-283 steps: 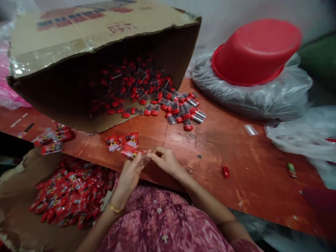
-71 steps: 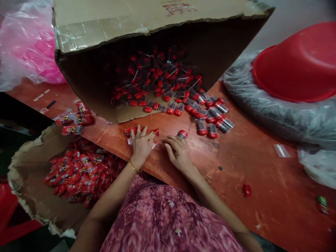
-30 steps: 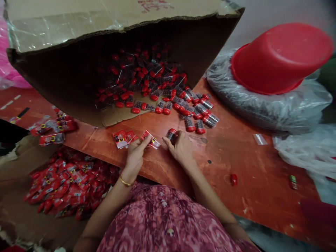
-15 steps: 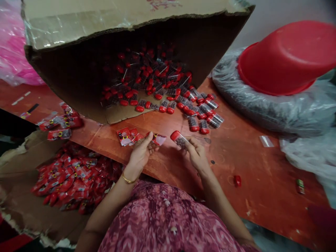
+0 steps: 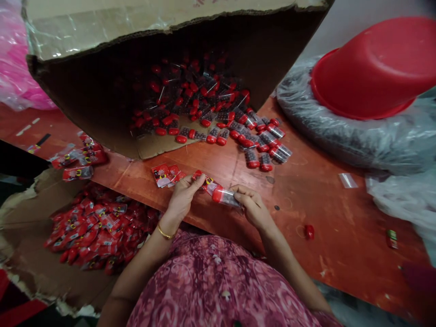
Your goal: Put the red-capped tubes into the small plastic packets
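Note:
My left hand (image 5: 184,195) pinches a red printed card (image 5: 208,183) with a yellow mark, over the near edge of the table. In my right hand (image 5: 252,203) is a small clear packet with a red end (image 5: 223,196), its dark contents partly hidden by my fingers. The packet's red end meets or overlaps the card's lower right end; I cannot tell whether one is inside the other. Beside my left hand lies a small fan of similar red cards (image 5: 161,175). Several red-ended packets (image 5: 265,141) are spread on the table beyond my right hand.
An open cardboard box (image 5: 91,106) on its side holds many red-ended packets. Below the table edge, another box (image 5: 23,227) holds red carded packets (image 5: 98,227). A red tub (image 5: 374,68) sits upside down on a plastic-wrapped bundle (image 5: 340,141) at right.
My right hand has brought the packet left and down, so its red end now meets the card. My left hand keeps its pinch and has turned the card slightly.

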Available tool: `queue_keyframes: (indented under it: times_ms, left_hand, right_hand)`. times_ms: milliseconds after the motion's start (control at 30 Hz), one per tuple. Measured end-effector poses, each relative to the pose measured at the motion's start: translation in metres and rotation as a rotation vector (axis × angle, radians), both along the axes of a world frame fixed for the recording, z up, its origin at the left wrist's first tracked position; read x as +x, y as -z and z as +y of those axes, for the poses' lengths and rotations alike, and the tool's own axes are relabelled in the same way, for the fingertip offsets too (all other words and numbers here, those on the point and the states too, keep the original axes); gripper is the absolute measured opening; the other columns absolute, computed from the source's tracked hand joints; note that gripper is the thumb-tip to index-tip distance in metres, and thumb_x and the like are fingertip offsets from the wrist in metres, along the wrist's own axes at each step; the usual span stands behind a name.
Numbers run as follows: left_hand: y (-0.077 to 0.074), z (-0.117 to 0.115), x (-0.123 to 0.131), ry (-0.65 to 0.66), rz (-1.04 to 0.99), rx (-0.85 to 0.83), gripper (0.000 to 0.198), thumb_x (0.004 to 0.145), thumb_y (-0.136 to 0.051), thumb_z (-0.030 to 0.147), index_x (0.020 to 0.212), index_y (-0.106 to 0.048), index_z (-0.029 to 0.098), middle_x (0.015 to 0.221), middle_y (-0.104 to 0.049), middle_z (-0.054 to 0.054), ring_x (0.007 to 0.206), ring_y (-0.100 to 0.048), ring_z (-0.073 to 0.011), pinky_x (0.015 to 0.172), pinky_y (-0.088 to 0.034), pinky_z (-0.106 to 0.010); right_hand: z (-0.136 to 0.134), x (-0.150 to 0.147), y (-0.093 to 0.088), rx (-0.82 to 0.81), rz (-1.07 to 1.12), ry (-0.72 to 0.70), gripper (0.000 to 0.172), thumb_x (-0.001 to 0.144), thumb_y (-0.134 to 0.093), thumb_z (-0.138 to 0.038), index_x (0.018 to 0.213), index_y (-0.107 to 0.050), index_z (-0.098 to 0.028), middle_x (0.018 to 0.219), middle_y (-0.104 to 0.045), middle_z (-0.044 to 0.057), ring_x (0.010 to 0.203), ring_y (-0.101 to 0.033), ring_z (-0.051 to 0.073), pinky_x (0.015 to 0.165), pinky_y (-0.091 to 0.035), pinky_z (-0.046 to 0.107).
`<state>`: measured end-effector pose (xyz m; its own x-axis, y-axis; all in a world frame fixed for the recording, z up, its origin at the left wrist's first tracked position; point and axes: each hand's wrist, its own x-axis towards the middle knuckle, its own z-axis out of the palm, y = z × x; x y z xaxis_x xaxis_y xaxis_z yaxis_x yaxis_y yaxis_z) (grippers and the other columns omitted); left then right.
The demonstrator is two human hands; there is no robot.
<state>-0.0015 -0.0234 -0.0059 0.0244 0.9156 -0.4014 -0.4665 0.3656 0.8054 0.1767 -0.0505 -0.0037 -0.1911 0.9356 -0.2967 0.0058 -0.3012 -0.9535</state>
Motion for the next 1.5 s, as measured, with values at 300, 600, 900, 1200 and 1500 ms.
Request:
queue_keyframes:
  times_ms: [300,600,900,1200,1500]
  left_hand:
    - [0.002,-0.007,0.014,-0.019,-0.019,0.062,0.035,0.055,-0.082,0.038,0.071,-0.061,0.015,0.067,-0.063,0.003,0.062,-0.057,-0.0101,0.065,-0.045,-0.024]
    - [0.01,-0.014,0.027,-0.05,-0.094,0.065,0.035,0.058,-0.08,0.043,0.07,-0.064,0.014,0.06,-0.06,0.002,0.055,-0.051,-0.0079,0.055,-0.041,-0.02]
    - [0.008,-0.009,0.033,-0.133,-0.239,0.023,0.038,0.06,-0.076,0.05,0.066,-0.062,0.015,0.057,-0.06,0.001,0.057,-0.057,-0.0118,0.057,-0.045,-0.024]
    - [0.012,-0.014,0.037,-0.184,-0.12,0.045,0.037,0.059,-0.076,0.05,0.071,-0.066,0.016,0.064,-0.066,0.0,0.059,-0.058,-0.0117,0.059,-0.044,-0.024]
    - [0.014,-0.008,0.025,0.003,0.046,0.084,0.024,0.065,-0.073,0.037,0.074,-0.073,0.014,0.051,-0.058,0.002,0.05,-0.049,-0.0095,0.05,-0.038,-0.022]
  right_hand:
    - [-0.001,-0.017,-0.001,0.187,-0.132,0.059,0.022,0.077,-0.051,-0.038,0.075,-0.059,-0.018,0.055,-0.049,-0.004,0.046,-0.04,0.008,0.043,-0.031,0.021]
    - [-0.008,-0.041,0.023,0.142,0.037,0.135,0.028,0.088,-0.046,-0.046,0.092,-0.054,-0.02,0.058,-0.054,-0.006,0.036,-0.037,0.007,0.037,-0.031,0.021]
    - [-0.001,-0.051,0.022,0.214,0.04,0.251,0.031,0.086,-0.049,-0.05,0.094,-0.052,-0.02,0.064,-0.056,-0.003,0.041,-0.042,0.007,0.039,-0.037,0.021]
    - [-0.009,-0.059,0.036,0.328,-0.131,0.28,0.027,0.09,-0.042,-0.045,0.102,-0.052,-0.023,0.072,-0.056,0.0,0.059,-0.053,0.013,0.051,-0.043,0.024]
    - [-0.009,-0.058,0.027,0.296,0.033,0.172,0.028,0.089,-0.043,-0.046,0.098,-0.053,-0.021,0.07,-0.053,-0.002,0.053,-0.048,0.01,0.05,-0.043,0.024]
